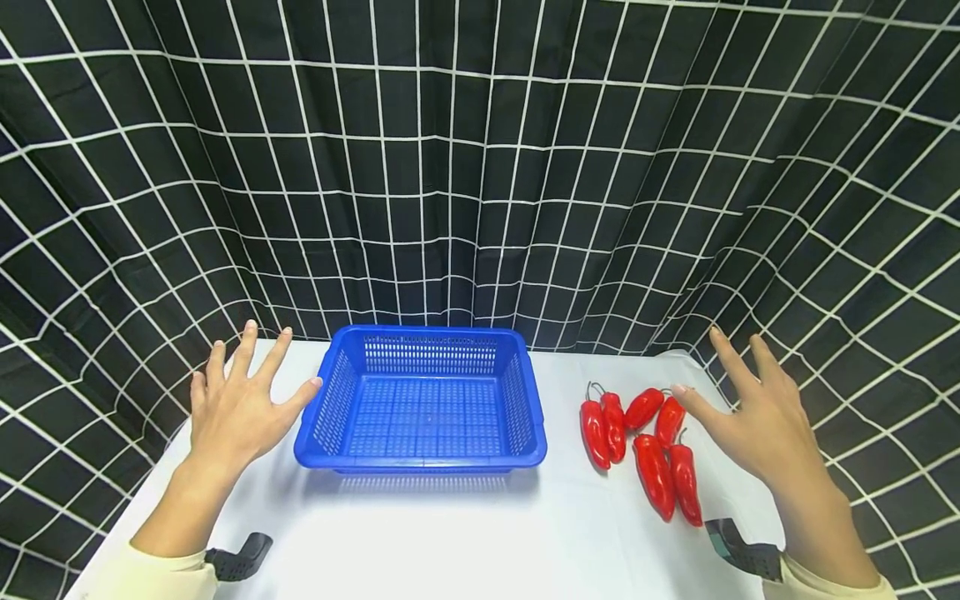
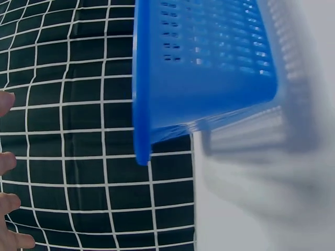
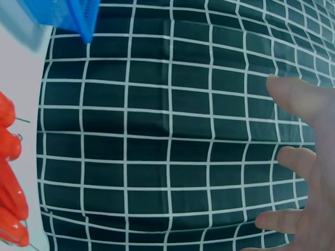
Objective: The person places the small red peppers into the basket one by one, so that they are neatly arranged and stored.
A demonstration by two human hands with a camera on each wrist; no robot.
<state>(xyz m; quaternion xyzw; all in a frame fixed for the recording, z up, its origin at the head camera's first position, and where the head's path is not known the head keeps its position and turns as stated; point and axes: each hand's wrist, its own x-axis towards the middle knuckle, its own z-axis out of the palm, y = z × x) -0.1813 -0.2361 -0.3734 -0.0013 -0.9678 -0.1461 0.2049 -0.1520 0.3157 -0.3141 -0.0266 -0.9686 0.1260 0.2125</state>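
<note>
My left hand (image 1: 236, 408) is spread to the left of a blue plastic basket (image 1: 423, 462), fingers apart and holding nothing. In the left wrist view the basket's side (image 2: 209, 83) shows, with several fingertips at the left edge. Over at the right, my right hand (image 1: 761, 417) hovers with spread fingers beside several red peppers (image 1: 654, 477), and nothing is in its grasp. Those peppers lie in a loose cluster, thin dark stems on them. Part of the cluster (image 3: 10, 193) appears at the left edge of the right wrist view.
A white cloth (image 1: 442, 542) covers the table under the basket and peppers. Black curtain with a white grid (image 1: 450, 167) rises behind and along both sides. Dark straps with wrist cameras (image 1: 240, 558) sit at both cuffs.
</note>
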